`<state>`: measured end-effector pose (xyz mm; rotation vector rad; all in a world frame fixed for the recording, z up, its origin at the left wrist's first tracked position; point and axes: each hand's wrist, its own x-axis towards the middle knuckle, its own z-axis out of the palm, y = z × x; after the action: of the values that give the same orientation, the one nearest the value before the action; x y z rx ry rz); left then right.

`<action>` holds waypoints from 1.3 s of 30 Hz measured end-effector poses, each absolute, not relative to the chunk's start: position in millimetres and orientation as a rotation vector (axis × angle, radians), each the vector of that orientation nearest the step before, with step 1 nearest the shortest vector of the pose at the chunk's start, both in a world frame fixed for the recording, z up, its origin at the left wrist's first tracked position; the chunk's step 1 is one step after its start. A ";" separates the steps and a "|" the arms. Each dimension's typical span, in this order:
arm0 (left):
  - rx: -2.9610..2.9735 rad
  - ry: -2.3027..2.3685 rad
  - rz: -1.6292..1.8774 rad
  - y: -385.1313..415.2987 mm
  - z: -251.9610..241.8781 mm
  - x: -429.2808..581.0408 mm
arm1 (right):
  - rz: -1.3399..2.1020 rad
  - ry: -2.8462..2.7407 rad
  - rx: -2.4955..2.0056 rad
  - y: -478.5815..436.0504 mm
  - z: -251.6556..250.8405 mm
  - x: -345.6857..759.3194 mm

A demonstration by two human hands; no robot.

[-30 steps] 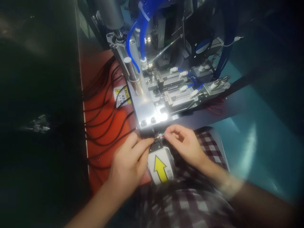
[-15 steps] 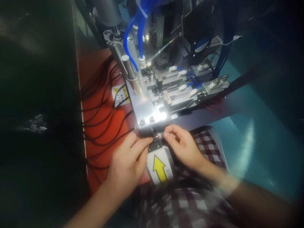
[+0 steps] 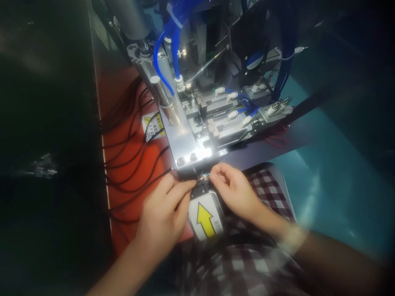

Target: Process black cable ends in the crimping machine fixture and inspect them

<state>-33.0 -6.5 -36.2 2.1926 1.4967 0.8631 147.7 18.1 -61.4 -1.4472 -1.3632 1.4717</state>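
Observation:
My left hand [image 3: 163,216] and my right hand [image 3: 233,191] meet at the front edge of a metal machine plate [image 3: 185,142]. Both pinch the end of a thin cable with small coloured wires [image 3: 203,179] between thumb and forefinger. Just below the fingertips sits a black fixture with a white label showing a yellow arrow [image 3: 205,216] that points toward the machine.
Several black cables [image 3: 135,152] lie on the orange surface to the left, beside a yellow warning sticker [image 3: 152,125]. Behind the plate stand pneumatic cylinders with blue hoses [image 3: 168,53]. A teal surface [image 3: 327,172] lies to the right. A checked garment [image 3: 247,255] fills the foreground.
The view has drifted slightly, so the machine and hands sit a little further left and up. Both hands keep their pinch on the wire end in the same spot.

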 end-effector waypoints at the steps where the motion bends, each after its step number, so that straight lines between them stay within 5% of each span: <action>1: 2.196 1.495 0.864 -6.5 -35.9 -33.0 | 1.511 -1.333 -1.452 18.9 -60.6 148.3; 39: 2.173 1.516 0.859 -7.4 -37.1 -34.0 | 1.241 -1.560 -1.387 17.9 -60.9 149.9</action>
<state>-34.0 -7.4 -37.1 2.1731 1.5163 0.8586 149.9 17.9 -60.9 -1.3868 -1.5599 1.2407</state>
